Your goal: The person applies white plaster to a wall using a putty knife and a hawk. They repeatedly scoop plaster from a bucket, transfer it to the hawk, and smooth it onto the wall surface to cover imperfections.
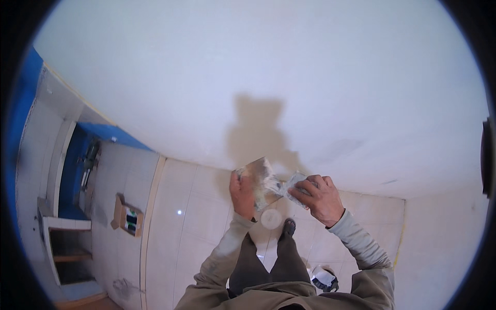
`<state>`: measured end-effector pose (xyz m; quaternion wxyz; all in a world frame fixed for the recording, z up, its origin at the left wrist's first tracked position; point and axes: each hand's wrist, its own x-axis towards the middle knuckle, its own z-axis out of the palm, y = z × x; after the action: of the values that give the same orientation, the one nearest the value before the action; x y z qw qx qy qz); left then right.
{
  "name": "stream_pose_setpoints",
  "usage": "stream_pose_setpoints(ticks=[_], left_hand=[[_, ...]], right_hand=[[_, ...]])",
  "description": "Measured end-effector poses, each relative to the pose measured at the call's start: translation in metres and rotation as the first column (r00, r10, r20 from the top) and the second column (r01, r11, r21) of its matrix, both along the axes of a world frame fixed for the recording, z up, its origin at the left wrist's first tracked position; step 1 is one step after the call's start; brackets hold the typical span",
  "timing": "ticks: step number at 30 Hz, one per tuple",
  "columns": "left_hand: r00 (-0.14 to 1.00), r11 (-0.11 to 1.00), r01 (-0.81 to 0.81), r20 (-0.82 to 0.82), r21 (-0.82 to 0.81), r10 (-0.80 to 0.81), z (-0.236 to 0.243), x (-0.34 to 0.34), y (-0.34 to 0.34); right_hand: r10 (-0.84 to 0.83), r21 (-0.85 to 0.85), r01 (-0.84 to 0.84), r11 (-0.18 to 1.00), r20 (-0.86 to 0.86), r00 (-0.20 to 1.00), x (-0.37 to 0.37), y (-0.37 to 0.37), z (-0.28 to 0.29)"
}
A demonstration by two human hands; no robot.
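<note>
My left hand [242, 195] grips a flat, squarish plate [261, 177] by its left side, fingers wrapped at its edge. Whitish, paste-like smears cover part of the plate, mostly on its right half. In my right hand [320, 200] is a pale, semi-clear flat scraper [295, 187], pinched between thumb and fingers. Its left edge meets or nearly meets the right edge of the plate; contact is hard to make out. Both hands are in front of my body, close to the white wall [330, 93].
A round whitish thing [271, 219] is below my hands, near my sandalled foot [290, 227]. By my right leg stands a white-and-dark container [324, 278]. Left are an opened cardboard box [124, 217] on the tiled floor [188, 248] and a shelf unit [66, 224].
</note>
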<state>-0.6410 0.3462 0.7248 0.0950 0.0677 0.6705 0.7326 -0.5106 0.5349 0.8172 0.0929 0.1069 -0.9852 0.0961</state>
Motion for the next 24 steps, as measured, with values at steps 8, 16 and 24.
stream_pose_setpoints(ticks=[8,16,24], left_hand=[[0.902,0.996,0.084,-0.422,-0.037,-0.092,0.037,-0.019,-0.047],[0.983,0.942,-0.006,0.177,0.337,-0.057,-0.006,-0.003,-0.071],[0.98,0.921,-0.088,0.2,0.379,0.012,-0.019,0.016,-0.047]], right_hand=[[-0.308,-0.909,0.326,0.26,0.242,0.92,0.065,0.074,0.081],[-0.394,-0.217,0.41,0.886,-0.819,0.417,0.072,0.137,0.278],[-0.149,0.12,0.738,0.664,-0.946,0.288,0.015,0.18,0.31]])
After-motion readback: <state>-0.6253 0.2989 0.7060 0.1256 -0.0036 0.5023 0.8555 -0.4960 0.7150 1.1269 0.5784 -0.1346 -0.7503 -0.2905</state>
